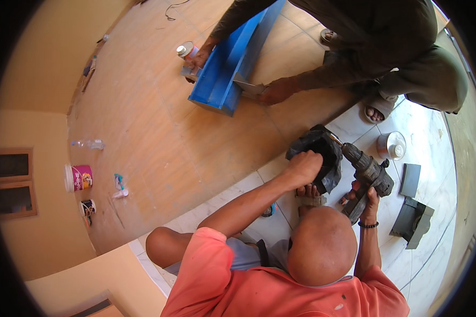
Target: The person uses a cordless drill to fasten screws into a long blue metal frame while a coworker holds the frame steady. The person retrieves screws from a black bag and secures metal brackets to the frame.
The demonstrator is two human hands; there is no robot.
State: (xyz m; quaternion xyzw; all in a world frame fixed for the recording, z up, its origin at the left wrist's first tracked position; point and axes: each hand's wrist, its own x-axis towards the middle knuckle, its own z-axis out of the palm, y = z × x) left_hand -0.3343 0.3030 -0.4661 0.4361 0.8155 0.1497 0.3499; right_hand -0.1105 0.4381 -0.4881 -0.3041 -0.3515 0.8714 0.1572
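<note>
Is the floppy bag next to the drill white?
No, the bag next to the drill is black, and the coral-shirted person's hand is at its opening.

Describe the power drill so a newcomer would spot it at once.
Find the person in the coral shirt at the bottom of the picture. That person's right hand, with a dark beaded bracelet at the wrist, holds the power drill. Unlike the crumpled black bag beside it, the drill is rigid, with a slim bit at its tip.
</note>
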